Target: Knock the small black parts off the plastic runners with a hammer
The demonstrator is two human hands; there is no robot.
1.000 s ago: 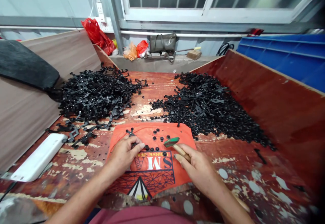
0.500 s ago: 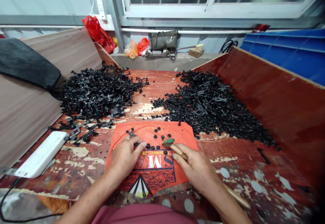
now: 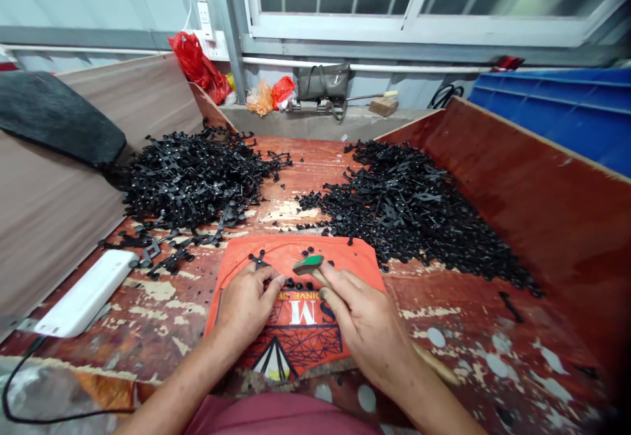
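Observation:
My left hand (image 3: 249, 303) rests on an orange printed cloth (image 3: 305, 349). Its thumb and fingers are closed on a small black branched plastic piece (image 3: 258, 259), whose far end sticks out beyond the fingertips. My right hand (image 3: 357, 310) is wrapped round the wooden handle (image 3: 436, 363) of a hammer with a green-topped head (image 3: 308, 264). The hammer head is raised over the cloth, just right of my left fingertips. Small round black caps (image 3: 299, 286) lie on the cloth near the left thumb; others are partly covered by the hammer and right hand.
Heaps of black plastic parts lie at the left (image 3: 192, 179) and right (image 3: 409, 205) of the worn red table (image 3: 315, 156). Wooden boards (image 3: 532, 139) border both sides. A white power strip (image 3: 86, 294) sits left. A blue crate (image 3: 557, 113) stands behind the right board.
My right hand has moved left and slightly up, bringing the hammer head closer to my left hand and over several caps. My left hand still grips the black piece. The view has shifted slightly.

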